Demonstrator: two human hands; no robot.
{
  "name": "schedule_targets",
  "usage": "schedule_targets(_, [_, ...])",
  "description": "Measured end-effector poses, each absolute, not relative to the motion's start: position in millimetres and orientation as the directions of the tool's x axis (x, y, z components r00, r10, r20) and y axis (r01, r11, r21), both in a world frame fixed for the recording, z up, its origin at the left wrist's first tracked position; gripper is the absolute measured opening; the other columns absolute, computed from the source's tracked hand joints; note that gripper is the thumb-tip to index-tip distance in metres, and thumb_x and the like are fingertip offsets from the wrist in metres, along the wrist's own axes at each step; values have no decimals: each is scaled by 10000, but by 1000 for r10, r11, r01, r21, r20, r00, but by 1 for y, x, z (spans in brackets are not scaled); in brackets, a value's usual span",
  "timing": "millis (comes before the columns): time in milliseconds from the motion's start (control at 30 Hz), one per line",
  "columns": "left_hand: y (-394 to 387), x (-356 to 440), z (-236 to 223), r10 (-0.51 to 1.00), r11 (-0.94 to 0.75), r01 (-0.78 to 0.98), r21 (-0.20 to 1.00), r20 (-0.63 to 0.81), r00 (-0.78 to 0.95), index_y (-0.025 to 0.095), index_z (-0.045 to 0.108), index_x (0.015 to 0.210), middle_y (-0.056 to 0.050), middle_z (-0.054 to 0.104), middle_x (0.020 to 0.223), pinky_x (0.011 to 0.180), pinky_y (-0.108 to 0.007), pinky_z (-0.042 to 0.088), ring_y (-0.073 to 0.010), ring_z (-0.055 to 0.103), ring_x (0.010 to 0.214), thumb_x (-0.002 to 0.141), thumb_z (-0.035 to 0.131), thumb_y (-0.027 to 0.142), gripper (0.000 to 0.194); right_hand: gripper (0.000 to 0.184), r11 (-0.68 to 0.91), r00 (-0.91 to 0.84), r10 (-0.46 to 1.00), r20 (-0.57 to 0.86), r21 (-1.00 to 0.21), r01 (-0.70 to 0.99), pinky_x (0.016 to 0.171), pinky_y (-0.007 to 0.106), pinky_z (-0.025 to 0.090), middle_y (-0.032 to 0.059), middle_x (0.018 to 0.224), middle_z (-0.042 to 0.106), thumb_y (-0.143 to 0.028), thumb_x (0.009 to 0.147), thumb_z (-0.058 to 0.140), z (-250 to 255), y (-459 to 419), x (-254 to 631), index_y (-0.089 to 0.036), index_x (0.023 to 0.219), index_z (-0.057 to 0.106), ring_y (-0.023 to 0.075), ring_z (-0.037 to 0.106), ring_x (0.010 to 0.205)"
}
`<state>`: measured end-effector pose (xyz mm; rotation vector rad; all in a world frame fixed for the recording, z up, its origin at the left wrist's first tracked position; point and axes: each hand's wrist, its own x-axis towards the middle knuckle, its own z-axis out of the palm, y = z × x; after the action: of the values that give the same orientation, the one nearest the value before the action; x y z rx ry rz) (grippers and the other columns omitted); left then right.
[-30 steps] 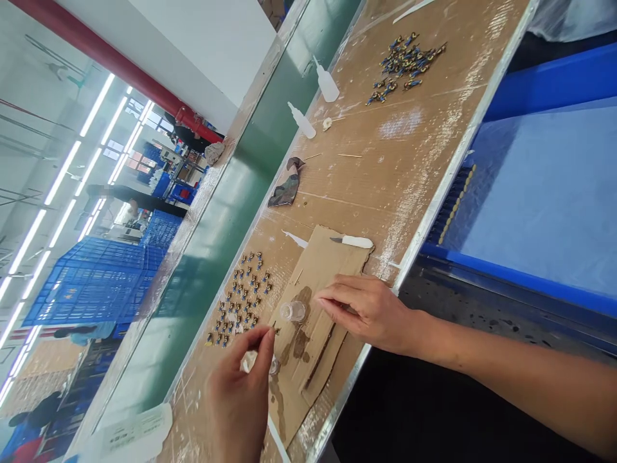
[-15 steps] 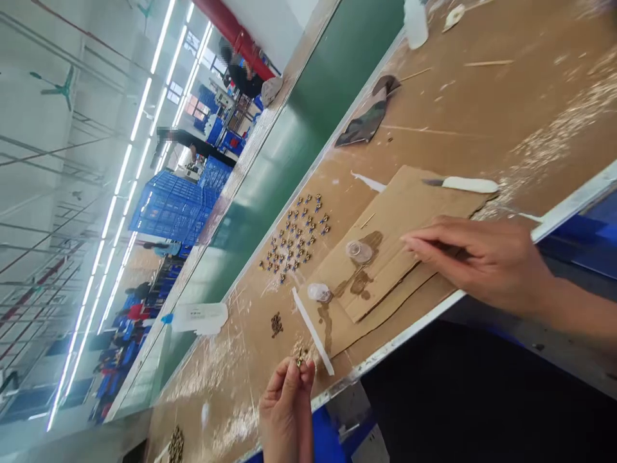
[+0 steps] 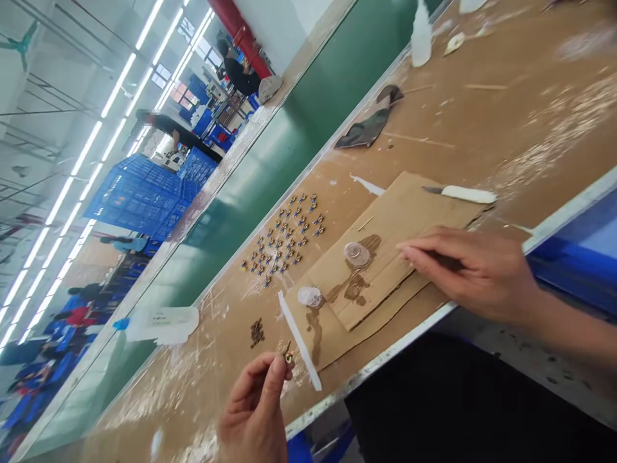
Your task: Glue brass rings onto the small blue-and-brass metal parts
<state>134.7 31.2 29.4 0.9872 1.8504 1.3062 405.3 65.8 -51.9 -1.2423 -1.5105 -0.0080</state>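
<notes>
One tiny brass-coloured metal fitting sits pinched between thumb and fingertip of the left hand, low in the frame just left of centre, held a bit above the worn brown worktable. Its long axis looks roughly upright, tipped toward the top right, though it's too small to say which end is which. Honestly the grip looks thin, just the very tips, so I'd guess the part could easily pop out and roll off the near table edge, or drop into the small dark heap of loose fittings nearby.

The right hand rests at the right of the frame on the stained corrugated cardboard sheet, fingers drawn together around a thin dark stick-like tool; a nudge there could tip the little clear round cup beside its fingertips. A second clear cup sits lower left, next to a white flat strip. Further up, rows of blue-and-gold small fittings stand laid out, and a white-handled knife lies on the cardboard's far corner.
</notes>
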Motion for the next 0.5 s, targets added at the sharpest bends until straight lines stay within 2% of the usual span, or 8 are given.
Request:
schedule_targets(100, [58, 171, 44, 959, 69, 525, 849, 89, -270, 217, 728, 742, 9, 705, 732, 704, -187, 494, -118, 627, 709, 555, 807, 395, 271, 91, 466, 173, 680, 713, -602, 649, 583, 194, 474, 12, 752, 658, -161, 859, 541, -53, 68, 407, -158, 878, 630, 76, 609, 654])
schedule_targets(200, [88, 207, 50, 990, -104, 727, 679, 144, 8, 244, 719, 760, 28, 701, 768, 729, -236, 466, -132, 622, 752, 681, 699, 400, 176, 94, 484, 189, 667, 721, -611, 627, 585, 178, 456, 8, 729, 640, -140, 858, 536, -52, 69, 408, -144, 877, 627, 60, 587, 638])
schedule_targets(267, [106, 225, 50, 983, -181, 796, 577, 139, 123, 258, 709, 738, 40, 696, 753, 712, -248, 452, -131, 618, 751, 720, 649, 383, 140, 94, 490, 206, 660, 722, -622, 611, 582, 174, 445, 7, 723, 631, -135, 857, 533, -52, 70, 409, -138, 874, 626, 57, 576, 639])
schedule_targets(367, [124, 243, 49, 971, -239, 855, 461, 131, 200, 264, 696, 717, 50, 690, 723, 686, -261, 434, -125, 609, 709, 743, 615, 355, 125, 95, 509, 225, 646, 730, -631, 586, 583, 176, 440, 15, 720, 622, -136, 856, 533, -52, 71, 410, -125, 873, 626, 61, 565, 641])
schedule_targets(500, [133, 252, 49, 969, -248, 885, 394, 114, 221, 260, 689, 717, 44, 686, 716, 696, -282, 418, -138, 609, 710, 744, 603, 363, 137, 108, 523, 239, 650, 721, -653, 547, 586, 187, 440, 22, 698, 599, -144, 862, 525, -50, 72, 411, -111, 873, 627, 68, 549, 636])
